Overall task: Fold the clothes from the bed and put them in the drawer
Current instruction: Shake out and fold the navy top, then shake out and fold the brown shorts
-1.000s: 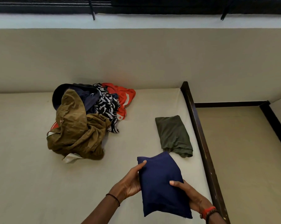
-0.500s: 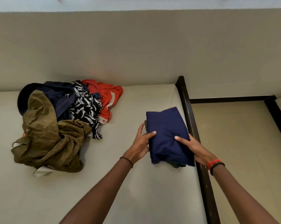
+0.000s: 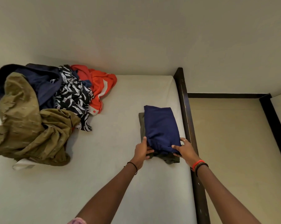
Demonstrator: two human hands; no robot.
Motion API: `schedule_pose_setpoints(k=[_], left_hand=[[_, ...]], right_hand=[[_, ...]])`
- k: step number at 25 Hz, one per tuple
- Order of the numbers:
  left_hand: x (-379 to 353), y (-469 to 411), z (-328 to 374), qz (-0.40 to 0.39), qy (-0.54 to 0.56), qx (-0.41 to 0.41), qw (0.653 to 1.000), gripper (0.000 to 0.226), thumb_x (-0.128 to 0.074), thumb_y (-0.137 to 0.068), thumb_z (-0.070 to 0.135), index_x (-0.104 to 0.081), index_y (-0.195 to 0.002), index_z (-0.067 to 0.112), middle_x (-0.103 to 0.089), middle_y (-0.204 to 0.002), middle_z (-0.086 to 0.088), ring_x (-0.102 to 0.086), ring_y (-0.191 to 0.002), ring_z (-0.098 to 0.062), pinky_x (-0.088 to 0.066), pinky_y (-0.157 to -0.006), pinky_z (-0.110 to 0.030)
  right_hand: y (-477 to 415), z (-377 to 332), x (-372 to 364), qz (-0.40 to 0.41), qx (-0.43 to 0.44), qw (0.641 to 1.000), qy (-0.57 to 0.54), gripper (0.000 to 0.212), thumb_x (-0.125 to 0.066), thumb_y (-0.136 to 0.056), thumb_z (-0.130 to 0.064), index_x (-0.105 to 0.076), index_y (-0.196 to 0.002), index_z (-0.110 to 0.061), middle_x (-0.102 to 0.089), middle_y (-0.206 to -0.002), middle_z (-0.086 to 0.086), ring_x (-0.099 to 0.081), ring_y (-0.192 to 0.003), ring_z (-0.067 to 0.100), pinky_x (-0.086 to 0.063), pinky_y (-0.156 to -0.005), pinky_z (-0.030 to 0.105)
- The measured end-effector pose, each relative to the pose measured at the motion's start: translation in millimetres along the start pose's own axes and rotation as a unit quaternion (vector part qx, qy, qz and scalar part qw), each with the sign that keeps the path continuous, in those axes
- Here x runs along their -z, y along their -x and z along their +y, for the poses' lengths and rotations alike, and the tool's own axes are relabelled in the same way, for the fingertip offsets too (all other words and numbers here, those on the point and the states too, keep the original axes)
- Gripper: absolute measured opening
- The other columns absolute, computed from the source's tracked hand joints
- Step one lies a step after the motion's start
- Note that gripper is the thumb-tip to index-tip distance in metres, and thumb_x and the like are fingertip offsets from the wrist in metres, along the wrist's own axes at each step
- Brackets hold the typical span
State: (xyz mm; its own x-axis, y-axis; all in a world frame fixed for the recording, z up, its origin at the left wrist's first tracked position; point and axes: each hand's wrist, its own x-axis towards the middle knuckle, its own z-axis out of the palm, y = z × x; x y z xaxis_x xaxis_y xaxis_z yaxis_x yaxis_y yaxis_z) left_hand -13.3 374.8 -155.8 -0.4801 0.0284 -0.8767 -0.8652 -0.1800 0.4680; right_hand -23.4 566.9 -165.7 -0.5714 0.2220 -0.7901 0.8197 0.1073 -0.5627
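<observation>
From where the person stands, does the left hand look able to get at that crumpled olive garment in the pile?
Probably yes. The left hand is busy on the folded navy garment, but only bare mattress lies between it and the olive garment, which sits on the near side of the pile, uncovered.

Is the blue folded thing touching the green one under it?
Touching. In the head view the blue folded garment lies directly on the green folded garment.
</observation>
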Motion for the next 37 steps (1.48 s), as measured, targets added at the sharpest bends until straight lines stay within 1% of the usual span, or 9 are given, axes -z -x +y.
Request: schedule_pose_setpoints(k=[4,8,14,18,24,29,32,34,37], left_hand=[[5.2,-1.0,0.6,0.038,-0.081,-0.064,0.994,0.025,-0.057,-0.095,0.026,-0.054,-0.074,0.013,-0.065,-0.091,-0.010,-0.064,-0.065,-0.011,-0.051,-0.057,-0.022],[21.9,-1.7,-20.1,0.002,-0.196,-0.042,0.980,0.025,-0.060,-0.092,0.013,-0.051,-0.068,0.013,-0.062,-0.088,-0.013,-0.061,-0.054,-0.004,-0.041,-0.040,-0.009],[37.2,18.5,-20.3,-0.029,-0.237,-0.011,0.971,0.018,-0.051,-0.092,0.007,-0.054,-0.079,0.019,-0.062,-0.095,-0.007,-0.056,-0.067,-0.006,-0.037,-0.055,-0.019],[52.4,46.9,-7.1,-0.040,-0.221,-0.024,0.974,0.013,-0.049,-0.093,0.008,-0.057,-0.088,0.016,-0.062,-0.093,-0.004,-0.057,-0.070,-0.005,-0.039,-0.059,-0.019],[109.9,88.7,16.2,-0.027,-0.152,-0.075,0.985,0.011,-0.049,-0.096,0.014,-0.060,-0.099,0.013,-0.064,-0.093,-0.002,-0.059,-0.078,-0.008,-0.042,-0.065,-0.019],[206.6,106.3,28.2,0.121,-0.080,-0.168,0.975,0.015,-0.049,-0.096,0.011,-0.064,-0.094,0.008,-0.067,-0.090,-0.007,-0.060,-0.073,-0.010,-0.044,-0.063,-0.018],[284.9,112.3,33.6,0.243,-0.071,-0.209,0.945,0.016,-0.050,-0.095,0.009,-0.066,-0.094,0.006,-0.067,-0.090,-0.011,-0.062,-0.080,-0.020,-0.048,-0.073,-0.028],[338.8,113.2,36.7,0.292,-0.065,-0.204,0.932,0.018,-0.050,-0.095,0.010,-0.067,-0.098,0.004,-0.068,-0.095,-0.014,-0.064,-0.091,-0.028,-0.050,-0.082,-0.034],[408.6,111.0,41.8,0.351,-0.092,-0.213,0.907,0.021,-0.050,-0.093,0.006,-0.060,-0.111,0.001,-0.064,-0.108,-0.020,-0.061,-0.102,-0.036,-0.048,-0.088,-0.038]], right_hand=[[9.1,-6.8,7.9,0.011,-0.006,1.000,-0.001,0.052,-0.063,-0.087,0.001,-0.041,-0.133,-0.009,-0.056,-0.113,0.014,-0.061,-0.099,0.030,-0.057,-0.073,0.035],[11.8,7.3,4.0,0.055,-0.002,0.993,0.105,0.050,-0.060,-0.088,0.002,-0.041,-0.134,-0.005,-0.053,-0.109,0.012,-0.058,-0.097,0.029,-0.055,-0.078,0.039],[25.9,16.2,-10.4,0.123,0.014,0.972,0.198,0.044,-0.054,-0.088,-0.005,-0.041,-0.130,0.000,-0.054,-0.121,0.023,-0.055,-0.097,0.034,-0.048,-0.083,0.038],[49.0,10.3,-22.4,0.164,0.011,0.949,0.270,0.058,-0.057,-0.087,-0.011,-0.034,-0.139,-0.005,-0.034,-0.136,0.028,-0.042,-0.119,0.045,-0.041,-0.098,0.045],[93.9,-20.6,-71.7,0.175,0.115,0.909,0.360,0.054,-0.055,-0.091,-0.016,-0.035,-0.141,-0.009,-0.030,-0.144,0.023,-0.030,-0.132,0.039,-0.032,-0.107,0.049],[122.7,-49.3,-155.9,0.139,0.216,0.886,0.387,0.012,-0.050,-0.092,-0.012,-0.053,-0.099,-0.003,-0.056,-0.109,0.018,-0.051,-0.105,0.034,-0.045,-0.087,0.042],[147.0,-64.1,-227.6,0.070,0.257,0.893,0.364,0.015,-0.043,-0.093,-0.008,-0.047,-0.079,-0.007,-0.061,-0.090,0.017,-0.058,-0.088,0.035,-0.045,-0.071,0.040],[163.7,-71.5,-278.5,0.022,0.259,0.902,0.344,0.016,-0.043,-0.095,-0.011,-0.049,-0.080,-0.007,-0.062,-0.086,0.015,-0.058,-0.083,0.032,-0.044,-0.069,0.037],[171.2,-76.5,-354.3,-0.068,0.223,0.916,0.326,0.014,-0.053,-0.093,-0.011,-0.057,-0.103,-0.002,-0.064,-0.107,0.017,-0.059,-0.101,0.032,-0.045,-0.083,0.035]])
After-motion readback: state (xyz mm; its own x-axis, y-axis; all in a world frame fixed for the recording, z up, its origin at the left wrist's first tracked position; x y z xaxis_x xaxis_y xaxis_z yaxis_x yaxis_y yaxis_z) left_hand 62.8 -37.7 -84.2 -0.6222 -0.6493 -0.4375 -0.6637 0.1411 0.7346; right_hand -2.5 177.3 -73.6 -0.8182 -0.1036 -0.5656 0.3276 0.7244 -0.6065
